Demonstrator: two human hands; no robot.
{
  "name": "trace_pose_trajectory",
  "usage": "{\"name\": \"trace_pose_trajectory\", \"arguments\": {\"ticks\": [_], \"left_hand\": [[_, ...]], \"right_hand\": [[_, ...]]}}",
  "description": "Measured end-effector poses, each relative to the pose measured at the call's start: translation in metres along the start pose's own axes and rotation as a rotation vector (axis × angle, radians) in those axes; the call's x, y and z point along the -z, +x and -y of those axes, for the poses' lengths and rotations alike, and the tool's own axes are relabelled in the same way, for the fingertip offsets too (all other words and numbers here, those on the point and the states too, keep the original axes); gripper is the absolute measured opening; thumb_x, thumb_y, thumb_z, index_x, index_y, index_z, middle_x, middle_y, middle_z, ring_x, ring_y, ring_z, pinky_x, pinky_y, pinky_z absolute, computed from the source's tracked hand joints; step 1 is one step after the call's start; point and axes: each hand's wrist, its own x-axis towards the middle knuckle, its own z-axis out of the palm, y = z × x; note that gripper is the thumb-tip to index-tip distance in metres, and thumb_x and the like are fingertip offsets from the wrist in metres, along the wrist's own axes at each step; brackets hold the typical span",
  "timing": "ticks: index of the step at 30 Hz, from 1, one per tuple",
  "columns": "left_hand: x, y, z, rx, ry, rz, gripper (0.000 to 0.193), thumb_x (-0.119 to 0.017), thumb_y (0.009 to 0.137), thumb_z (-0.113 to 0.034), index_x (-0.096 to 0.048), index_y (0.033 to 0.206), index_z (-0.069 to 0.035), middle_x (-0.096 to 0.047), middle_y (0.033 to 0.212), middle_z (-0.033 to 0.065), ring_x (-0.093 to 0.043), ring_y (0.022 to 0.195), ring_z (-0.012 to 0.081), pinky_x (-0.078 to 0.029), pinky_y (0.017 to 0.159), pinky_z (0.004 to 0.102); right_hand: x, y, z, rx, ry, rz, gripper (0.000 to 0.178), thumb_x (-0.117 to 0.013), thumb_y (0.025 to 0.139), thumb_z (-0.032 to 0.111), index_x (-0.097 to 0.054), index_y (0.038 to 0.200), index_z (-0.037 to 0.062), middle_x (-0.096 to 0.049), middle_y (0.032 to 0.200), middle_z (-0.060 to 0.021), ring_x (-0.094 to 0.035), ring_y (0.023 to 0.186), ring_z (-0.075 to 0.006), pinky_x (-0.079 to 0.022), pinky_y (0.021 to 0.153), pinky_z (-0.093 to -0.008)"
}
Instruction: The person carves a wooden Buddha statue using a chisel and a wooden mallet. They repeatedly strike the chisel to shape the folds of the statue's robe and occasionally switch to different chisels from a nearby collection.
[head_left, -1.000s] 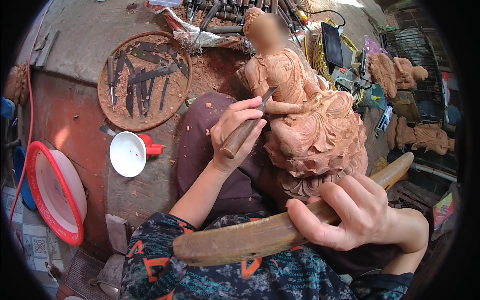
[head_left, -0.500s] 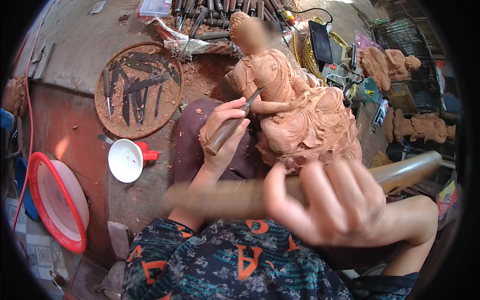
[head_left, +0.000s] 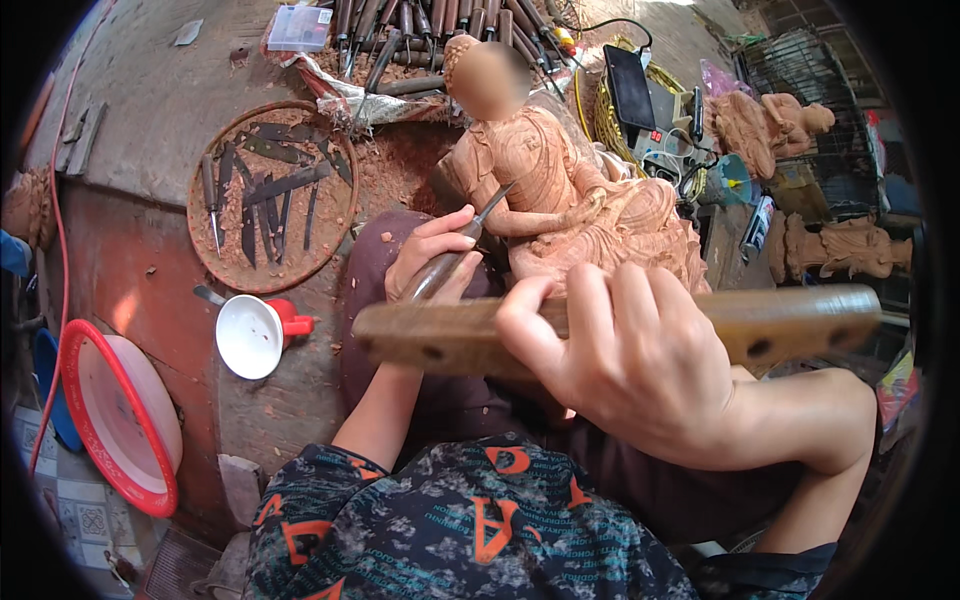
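Observation:
A seated figure carved in reddish wood (head_left: 545, 165) leans in front of me, its folds and arm finely cut. My left hand (head_left: 432, 262) is closed round the brown handle of a carving chisel (head_left: 490, 205), whose thin blade points up and right at the statue's arm. In my right hand (head_left: 635, 365) I grip a long wooden mallet bar (head_left: 800, 328) across its middle. The bar has dark round holes near both ends and lies level above my lap. It covers the lower part of the statue and the butt of the chisel's handle.
At left, a round woven tray (head_left: 205, 235) holds several dark blades. Below it are a red-and-white cup (head_left: 248, 337) and a red-rimmed basin (head_left: 165, 495). Several wood-handled chisels (head_left: 425, 20) lie at the top. Other carvings (head_left: 840, 250), a phone (head_left: 628, 85) and cables are at right.
The mallet bar has swung up from a slant to nearly level, and my right hand has risen slightly with it. My left hand and the chisel have shifted a little left and down.

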Motion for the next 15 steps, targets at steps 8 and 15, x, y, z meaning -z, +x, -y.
{"name": "trace_pose_trajectory", "arguments": {"ticks": [8, 15], "left_hand": [[0.02, 0.012, -0.012, 0.01, -0.209, -0.083, 0.016, -0.06, 0.087, -0.002, -0.051, 0.1, -0.001, -0.056, 0.113, 0.0223, -0.057, 0.108, 0.0333, -0.051, 0.089, 0.0397], [-0.048, 0.034, -0.04, -0.54, 0.019, 0.417, 0.027, -0.073, 0.072, -0.023, -0.062, 0.095, -0.013, -0.053, 0.077, 0.0033, -0.053, 0.07, 0.0205, -0.046, 0.068, 0.0379]], "right_hand": [[-0.004, -0.043, -0.023, 0.139, 0.352, -0.244, 0.014, -0.059, 0.064, 0.017, -0.054, 0.077, 0.0117, -0.035, 0.057, 0.0029, -0.039, 0.048, -0.0079, -0.026, 0.042, -0.0213], [-0.027, -0.086, -0.07, 0.034, 0.532, -0.286, 0.027, -0.066, 0.059, 0.012, -0.057, 0.084, 0.0077, -0.044, 0.06, -0.0009, -0.048, 0.053, -0.0173, -0.04, 0.049, -0.0288]]}}
